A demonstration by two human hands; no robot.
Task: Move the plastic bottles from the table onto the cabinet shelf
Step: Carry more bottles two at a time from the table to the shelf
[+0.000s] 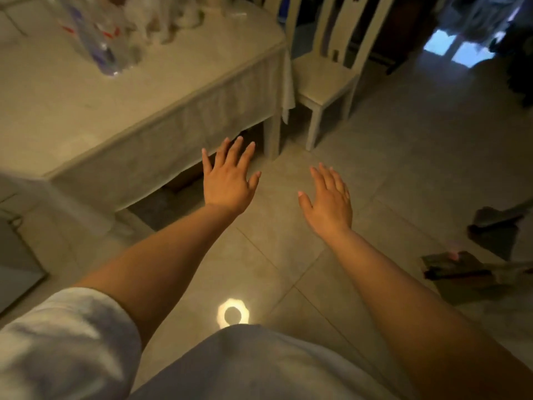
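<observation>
Standing in a blurred cluster at the far side of the table (pixel 161 90), the plastic bottles (pixel 101 44) were hard to tell apart: clear bodies, a purple patch on one, flecks of red on others, and paler shapes behind them that I could not identify. How many there were I could not say, for the top of the view cut them off. Neither hand was near them. The left hand (pixel 227 174) hovered with fingers spread and straight just off the table's near edge, holding nothing, and the right hand (pixel 328 197) hung beside it over the floor (pixel 389 157), fingers relaxed and loosely together, likewise holding nothing. Both forearms were bare, and a pale sleeve (pixel 66 336) covered the left upper arm. A light cloth draped the table and hung over its edge, hiding most of what lay beneath; only a dark gap and one leg showed. A pale wooden chair (pixel 326 82) stood just beyond the table's corner. Between the table and the dark, indistinct objects (pixel 490 249) lying at the right, a broad stretch of tiled floor lay open. A bright ring of light (pixel 232 314) shone on the tiles close to the person's body. Dim room corners closed in at the upper right, where patches of blue daylight (pixel 458 50) showed.
</observation>
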